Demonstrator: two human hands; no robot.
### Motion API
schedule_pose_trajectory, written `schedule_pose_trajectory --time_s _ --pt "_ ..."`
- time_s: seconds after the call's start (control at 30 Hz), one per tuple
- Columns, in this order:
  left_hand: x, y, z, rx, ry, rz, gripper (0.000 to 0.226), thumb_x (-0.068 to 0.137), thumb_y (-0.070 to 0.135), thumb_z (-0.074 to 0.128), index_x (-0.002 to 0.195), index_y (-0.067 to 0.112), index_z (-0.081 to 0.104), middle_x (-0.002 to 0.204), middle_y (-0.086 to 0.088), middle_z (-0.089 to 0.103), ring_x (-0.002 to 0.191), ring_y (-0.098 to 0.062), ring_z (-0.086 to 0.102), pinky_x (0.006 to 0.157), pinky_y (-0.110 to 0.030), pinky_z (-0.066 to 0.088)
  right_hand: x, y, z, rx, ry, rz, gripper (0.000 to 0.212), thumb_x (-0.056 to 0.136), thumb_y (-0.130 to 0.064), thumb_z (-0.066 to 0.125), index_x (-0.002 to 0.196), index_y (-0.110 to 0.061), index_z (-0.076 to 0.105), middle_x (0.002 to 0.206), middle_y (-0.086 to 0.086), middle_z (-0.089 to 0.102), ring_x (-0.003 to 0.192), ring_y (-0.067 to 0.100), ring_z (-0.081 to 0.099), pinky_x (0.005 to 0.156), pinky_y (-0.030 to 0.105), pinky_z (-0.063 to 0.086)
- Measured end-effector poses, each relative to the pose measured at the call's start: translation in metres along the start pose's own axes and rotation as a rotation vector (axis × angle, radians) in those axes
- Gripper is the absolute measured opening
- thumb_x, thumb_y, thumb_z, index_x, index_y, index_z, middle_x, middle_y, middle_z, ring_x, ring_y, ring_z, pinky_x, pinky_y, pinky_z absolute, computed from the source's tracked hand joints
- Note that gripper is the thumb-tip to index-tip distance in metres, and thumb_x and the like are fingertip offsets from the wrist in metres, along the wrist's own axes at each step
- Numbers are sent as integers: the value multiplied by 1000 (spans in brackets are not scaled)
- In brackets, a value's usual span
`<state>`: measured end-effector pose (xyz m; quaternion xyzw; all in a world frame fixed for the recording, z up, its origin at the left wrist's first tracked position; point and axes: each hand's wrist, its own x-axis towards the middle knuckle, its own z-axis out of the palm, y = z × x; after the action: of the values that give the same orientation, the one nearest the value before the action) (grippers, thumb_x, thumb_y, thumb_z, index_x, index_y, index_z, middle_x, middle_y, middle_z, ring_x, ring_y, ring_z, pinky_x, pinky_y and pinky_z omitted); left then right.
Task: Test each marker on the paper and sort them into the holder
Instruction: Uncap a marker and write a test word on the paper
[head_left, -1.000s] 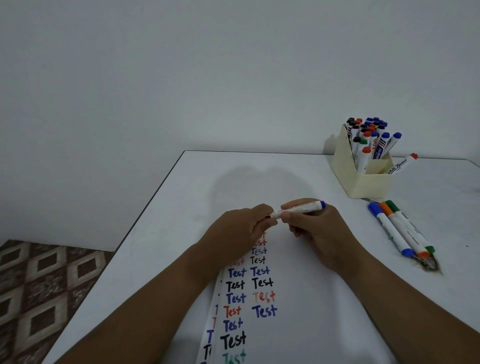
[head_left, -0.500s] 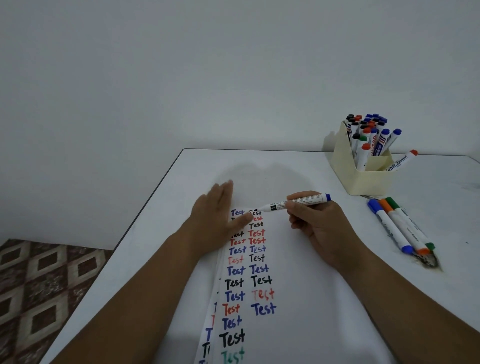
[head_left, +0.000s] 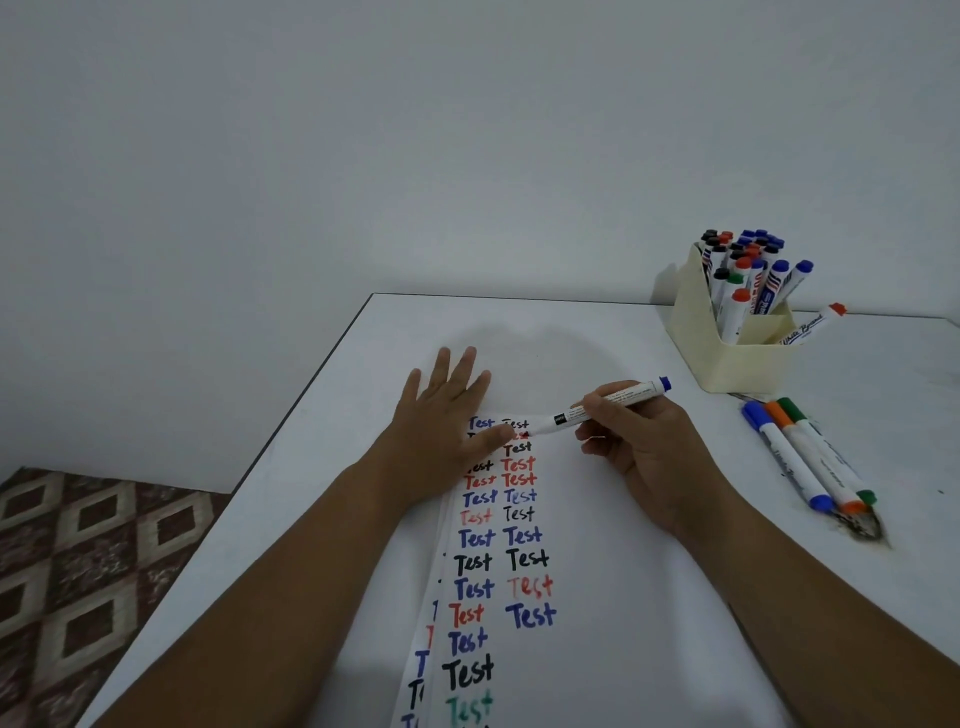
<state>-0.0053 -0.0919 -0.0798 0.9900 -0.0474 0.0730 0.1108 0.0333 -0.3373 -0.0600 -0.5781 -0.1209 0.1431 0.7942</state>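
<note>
Paper (head_left: 597, 545) is pinned flat under the left hand (head_left: 447, 415), whose fingers are spread straight and press its top edge, while a blue-ended marker (head_left: 605, 405) is pinched in the curled fingers of the right hand (head_left: 639, 441). The nib is held at the sheet just beside the left thumb, at the head of two columns of the word "Test" written in blue, black, red and green; whether the tip is touching cannot be told. The test is best made, it is judged, in the bare strip just right of the existing words, with a light, even stroke and the sheet kept pressed so that it is not dragged. Beyond the right hand, a cream box-shaped holder (head_left: 727, 358) with a cut-down front is packed with upright capped markers, and a red-capped one (head_left: 813, 325) is leaned outside its far side. Just right of the right hand, three markers (head_left: 810, 457) lie side by side, capped in blue, orange and green. Marker barrels appear smooth, white and cylindrical; the white table (head_left: 337, 441) looks matte. Patterned flooring (head_left: 78, 571) is seen left of the left arm.
</note>
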Motion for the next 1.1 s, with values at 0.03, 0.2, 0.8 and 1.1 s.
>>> schedule_pose_trajectory --time_s 0.03,0.2,0.8,1.1 --pt "-1 1 -1 -14 27 40 80 97 73 23 160 26 9 164 12 -19 145 -6 -32 121 -41 -16 0 0 1 11 -9 -1 20 88 -18 68 98 0 66 96 19 73 76 25 66 69 33 58" --pt "-5 11 -4 -40 -107 193 64 103 58 28 159 30 16 166 12 -7 148 -5 -25 122 -33 -13 -4 -6 5 56 -24 -20 17 105 -11 46 89 -8 51 98 30 72 70 34 68 64 36 60" --pt "-3 9 -1 -9 -277 187 70 100 65 23 159 32 6 167 8 1 152 -5 -2 124 -34 5 -125 1 40 -495 -85 -10 15 74 -4 85 76 -15 77 79 9 74 80 30 71 78 47 62" --pt "-3 11 -2 -29 -278 162 67 102 61 28 159 31 9 167 10 3 152 -5 -1 122 -30 3 -130 7 39 -553 -189 -17 16 79 -9 83 74 -22 76 78 0 75 83 21 72 73 31 57"
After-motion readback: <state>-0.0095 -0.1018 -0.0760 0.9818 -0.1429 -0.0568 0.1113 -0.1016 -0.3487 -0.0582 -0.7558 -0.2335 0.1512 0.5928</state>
